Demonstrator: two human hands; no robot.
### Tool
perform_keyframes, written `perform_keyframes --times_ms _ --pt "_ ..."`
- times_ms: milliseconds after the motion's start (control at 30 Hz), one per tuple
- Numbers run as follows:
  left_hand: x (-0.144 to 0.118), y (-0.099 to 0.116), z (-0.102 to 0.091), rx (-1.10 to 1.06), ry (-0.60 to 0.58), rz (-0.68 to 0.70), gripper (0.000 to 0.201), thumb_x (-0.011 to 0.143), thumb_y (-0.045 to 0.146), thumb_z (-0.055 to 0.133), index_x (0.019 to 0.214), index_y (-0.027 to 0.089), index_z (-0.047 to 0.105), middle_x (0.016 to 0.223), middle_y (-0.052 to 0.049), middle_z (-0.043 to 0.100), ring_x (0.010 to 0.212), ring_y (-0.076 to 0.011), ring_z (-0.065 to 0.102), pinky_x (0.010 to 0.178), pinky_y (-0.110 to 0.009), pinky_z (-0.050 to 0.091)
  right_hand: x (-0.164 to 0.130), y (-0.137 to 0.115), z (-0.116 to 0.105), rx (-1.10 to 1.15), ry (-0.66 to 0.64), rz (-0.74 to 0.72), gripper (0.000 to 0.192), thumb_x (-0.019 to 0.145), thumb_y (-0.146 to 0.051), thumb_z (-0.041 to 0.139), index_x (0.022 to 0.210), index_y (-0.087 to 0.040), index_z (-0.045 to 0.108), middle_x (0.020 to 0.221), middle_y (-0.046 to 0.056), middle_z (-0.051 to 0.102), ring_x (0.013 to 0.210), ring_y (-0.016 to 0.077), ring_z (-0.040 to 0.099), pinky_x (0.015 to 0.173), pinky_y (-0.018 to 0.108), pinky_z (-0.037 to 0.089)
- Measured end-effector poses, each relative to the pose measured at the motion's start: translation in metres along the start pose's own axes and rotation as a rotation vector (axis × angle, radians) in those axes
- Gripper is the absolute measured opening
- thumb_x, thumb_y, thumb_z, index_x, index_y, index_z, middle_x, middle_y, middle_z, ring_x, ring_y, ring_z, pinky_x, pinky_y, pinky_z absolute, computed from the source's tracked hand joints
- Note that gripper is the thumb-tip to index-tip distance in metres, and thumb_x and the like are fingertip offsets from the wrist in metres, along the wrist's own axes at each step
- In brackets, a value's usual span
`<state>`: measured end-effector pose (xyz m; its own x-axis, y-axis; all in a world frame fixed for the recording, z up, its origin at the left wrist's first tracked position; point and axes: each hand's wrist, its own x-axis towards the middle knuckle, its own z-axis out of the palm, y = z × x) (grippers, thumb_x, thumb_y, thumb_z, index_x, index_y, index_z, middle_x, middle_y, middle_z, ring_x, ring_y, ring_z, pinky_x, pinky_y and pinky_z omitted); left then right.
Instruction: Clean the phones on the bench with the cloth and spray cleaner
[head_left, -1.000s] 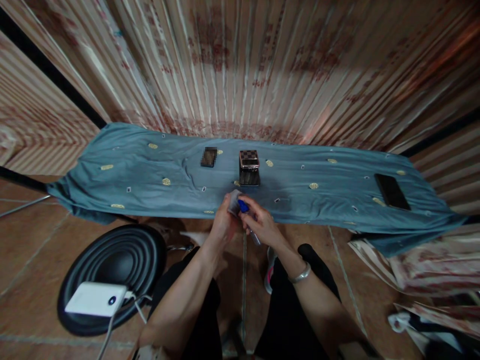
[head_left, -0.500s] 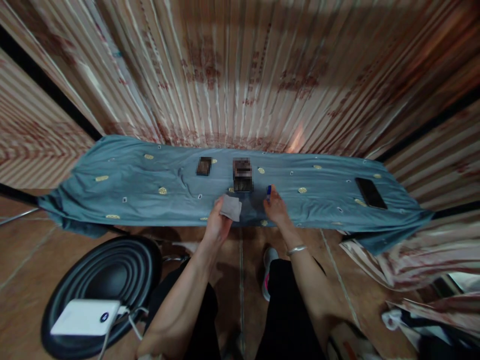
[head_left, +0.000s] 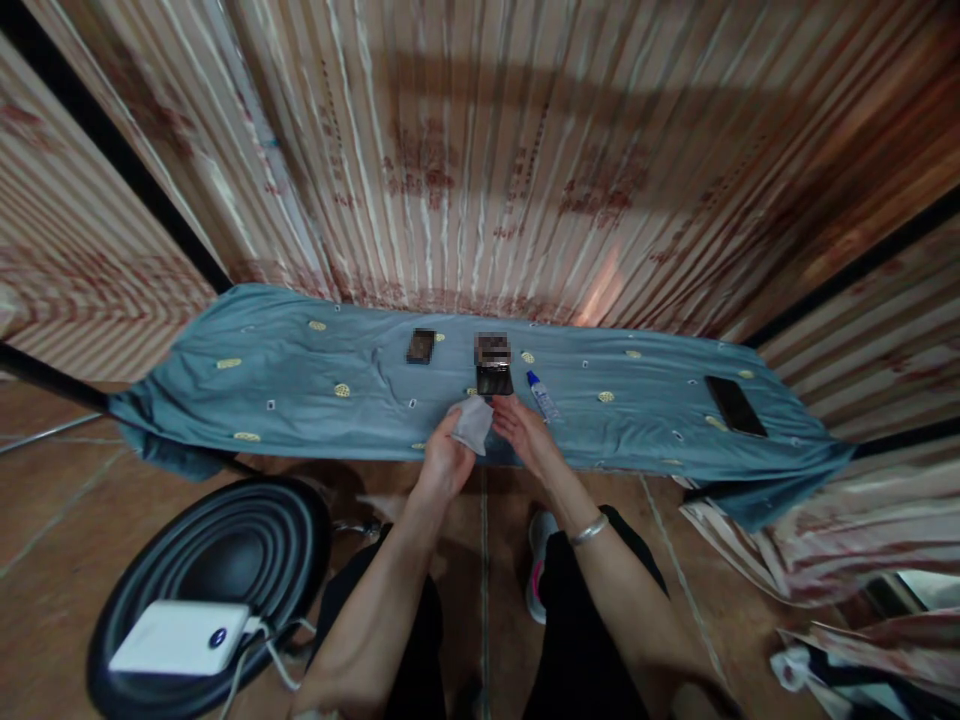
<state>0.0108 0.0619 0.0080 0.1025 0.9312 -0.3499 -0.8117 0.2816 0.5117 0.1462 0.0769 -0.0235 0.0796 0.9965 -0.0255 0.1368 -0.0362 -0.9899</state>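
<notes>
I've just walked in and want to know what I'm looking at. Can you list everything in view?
cloth: one, blue-grey with gold spots, spread over the bench
wipe: one, pale grey, in the left hand
small bottle: one, clear with blue cap, lying on the cloth
dark case: one, beyond the wipe
small dark slab: one, left of the case
phone: one, black, far right
power bank: one, white, on a black disc
left hand: grip shut on the wipe
right hand: open, touching the wipe

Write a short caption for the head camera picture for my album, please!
Left hand holds a pale cloth beside the right hand, over a blue-covered table.
</notes>
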Motion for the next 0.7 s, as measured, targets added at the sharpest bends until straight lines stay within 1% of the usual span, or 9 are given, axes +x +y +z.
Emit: perform_keyframes --times_ms 33,100,167,267,400,500,567,633,700 --pt "-0.001 -0.001 0.000 0.005 -0.016 -0.003 0.018 0.083 0.018 0.054 0.083 0.014 0.071 0.087 -0.007 0.073 0.097 -0.0192 0.068 0.102 -0.032 0.044 -0.008 0.000 0.006 0.082 -0.041 0.027 0.061 0.090 -0.067 0.038 0.110 -0.017 0.068 0.106 0.013 0.074 0.094 0.0222 0.071 0.083 0.038 0.056" --pt "-0.003 -0.004 -0.001 0.024 -0.035 -0.005 0.016 0.081 0.020 0.057 0.084 0.014 0.071 0.088 -0.009 0.074 0.099 -0.0215 0.067 0.102 -0.034 0.043 -0.021 0.001 0.014 0.409 -0.119 0.140 0.055 0.078 -0.069 0.059 0.098 -0.019 0.071 0.098 0.009 0.076 0.087 0.0209 0.071 0.079 0.035 0.056" --pt "-0.006 -0.004 -0.001 0.046 -0.039 -0.001 0.017 0.080 0.021 0.057 0.084 0.013 0.071 0.088 -0.010 0.074 0.102 -0.0237 0.067 0.101 -0.036 0.044 -0.028 0.001 0.018 0.647 -0.146 0.210 0.044 0.064 -0.056 0.080 0.088 -0.021 0.072 0.091 0.006 0.076 0.083 0.0196 0.070 0.076 0.032 0.055" --pt "-0.010 0.000 0.000 0.073 -0.022 0.008 0.018 0.081 0.022 0.056 0.088 0.013 0.071 0.089 -0.009 0.073 0.104 -0.0240 0.066 0.099 -0.036 0.045 -0.034 -0.002 0.020 0.757 -0.118 0.250 0.034 0.057 -0.034 0.087 0.085 -0.020 0.073 0.083 0.003 0.076 0.075 0.0184 0.069 0.070 0.030 0.055" --pt "0.000 0.011 -0.001 0.144 0.081 -0.002 0.027 0.085 0.041 0.058 0.091 0.016 0.068 0.095 -0.009 0.071 0.110 -0.0272 0.063 0.097 -0.039 0.047 -0.040 -0.006 0.021 0.837 -0.037 0.305 0.025 0.059 -0.026 0.084 0.080 -0.021 0.073 0.082 0.001 0.077 0.076 0.0190 0.070 0.072 0.031 0.055" --pt "0.032 0.023 -0.005 0.306 0.222 0.131 0.030 0.086 0.046 0.057 0.096 0.019 0.064 0.117 -0.012 0.067 0.127 -0.0280 0.053 0.104 -0.042 0.042 -0.048 -0.007 0.020 0.904 0.012 0.340 0.023 0.060 -0.025 0.083 0.081 -0.022 0.073 0.087 0.001 0.077 0.083 0.0209 0.071 0.075 0.032 0.056" --pt "0.061 0.032 -0.011 0.518 0.284 0.283 0.023 0.086 0.036 0.059 0.102 0.019 0.061 0.131 -0.014 0.060 0.134 -0.0275 0.047 0.110 -0.045 0.035 -0.054 -0.006 0.019 0.919 0.010 0.357 0.023 0.060 -0.027 0.082 0.081 -0.023 0.073 0.089 0.000 0.077 0.086 0.0217 0.072 0.077 0.033 0.056" --pt "0.092 0.042 -0.018 0.577 0.301 0.356 0.026 0.080 0.020 0.062 0.106 0.019 0.058 0.143 -0.013 0.050 0.142 -0.0248 0.036 0.116 -0.040 0.025 -0.058 -0.005 0.016 0.901 -0.014 0.383 0.022 0.062 -0.029 0.082 0.080 -0.022 0.072 0.088 0.000 0.077 0.088 0.0227 0.072 0.077 0.034 0.056" --pt "0.120 0.052 -0.027 0.623 0.265 0.414 0.038 0.075 0.011 0.065 0.111 0.018 0.055 0.149 -0.012 0.044 0.146 -0.0238 0.028 0.119 -0.036 0.018 -0.062 -0.002 0.013 0.879 -0.038 0.410 0.021 0.063 -0.029 0.082 0.080 -0.022 0.072 0.087 0.001 0.077 0.089 0.0243 0.072 0.079 0.036 0.056"
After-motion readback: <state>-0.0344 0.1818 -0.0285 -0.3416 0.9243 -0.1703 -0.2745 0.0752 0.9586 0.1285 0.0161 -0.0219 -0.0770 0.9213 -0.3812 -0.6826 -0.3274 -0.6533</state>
